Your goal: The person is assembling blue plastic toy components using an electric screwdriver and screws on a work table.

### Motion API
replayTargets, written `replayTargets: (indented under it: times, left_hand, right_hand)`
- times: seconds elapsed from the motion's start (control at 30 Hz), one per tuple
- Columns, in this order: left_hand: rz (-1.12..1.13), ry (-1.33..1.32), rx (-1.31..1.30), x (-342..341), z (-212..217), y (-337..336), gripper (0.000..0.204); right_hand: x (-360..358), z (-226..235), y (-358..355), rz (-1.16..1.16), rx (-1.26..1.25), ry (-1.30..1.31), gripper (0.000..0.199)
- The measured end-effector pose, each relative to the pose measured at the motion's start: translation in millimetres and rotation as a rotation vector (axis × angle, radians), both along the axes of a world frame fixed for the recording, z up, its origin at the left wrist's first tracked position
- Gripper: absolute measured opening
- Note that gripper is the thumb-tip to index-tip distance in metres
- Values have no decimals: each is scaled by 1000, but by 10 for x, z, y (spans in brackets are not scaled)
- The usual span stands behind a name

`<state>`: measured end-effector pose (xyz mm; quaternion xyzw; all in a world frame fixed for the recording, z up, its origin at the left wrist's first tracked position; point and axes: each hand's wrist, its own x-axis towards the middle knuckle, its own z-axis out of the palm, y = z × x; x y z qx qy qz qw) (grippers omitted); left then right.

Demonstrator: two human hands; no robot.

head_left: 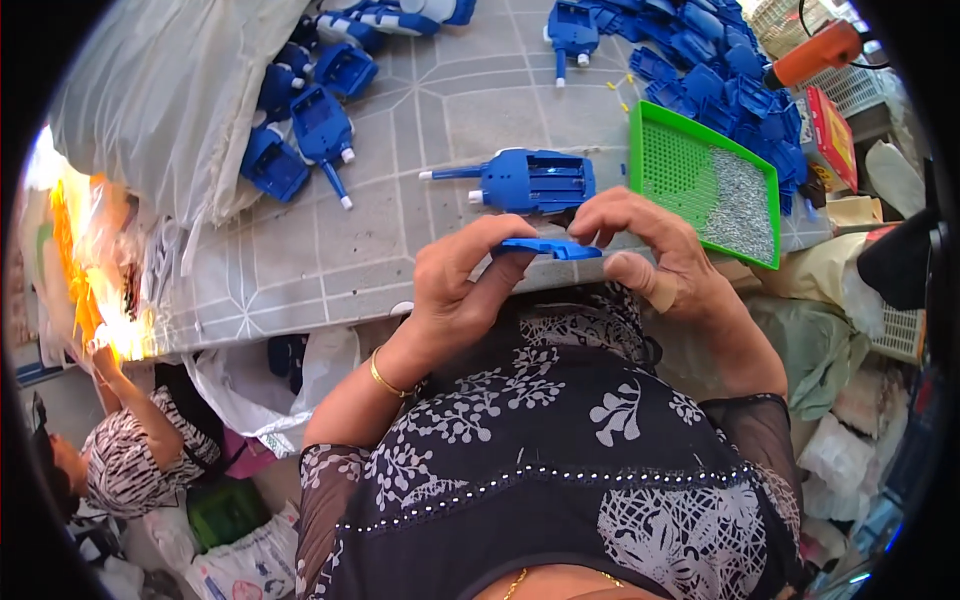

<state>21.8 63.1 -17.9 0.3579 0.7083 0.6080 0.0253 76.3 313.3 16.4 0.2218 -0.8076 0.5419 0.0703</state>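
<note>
A thin blue plastic cover piece (552, 247) is pinched between the thumb and fingers of my left hand (470, 270). My right hand (655, 245) hovers at the right end of that piece, its fingers curled but apart from the thumb, which has a tan bandage near its base. Nothing shows in its grasp; whether a fingertip touches the piece I cannot tell. Just beyond both hands, a blue plastic housing (540, 180) lies on the table with its open compartment upward and white tips pointing left.
To the right is a green tray (650, 190) holding many small silvery screws, with a heap of blue plastic parts (700, 50) behind it. An orange power screwdriver (815, 55) is at far right. More blue housings (322, 125) lie left, near a translucent plastic sheet (160, 100). Another person (135, 450) works at left.
</note>
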Motion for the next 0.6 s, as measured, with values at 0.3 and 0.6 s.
replayTargets:
  times: [0.3,0.6]
  left_hand:
    - [17,246,66,-287,71,120,24]
    - [53,474,-375,-859,-255,137,86]
  right_hand:
    - [-151,80,14,117,-416,-777,66]
    - [-379,-118,183,-261,416,7,44]
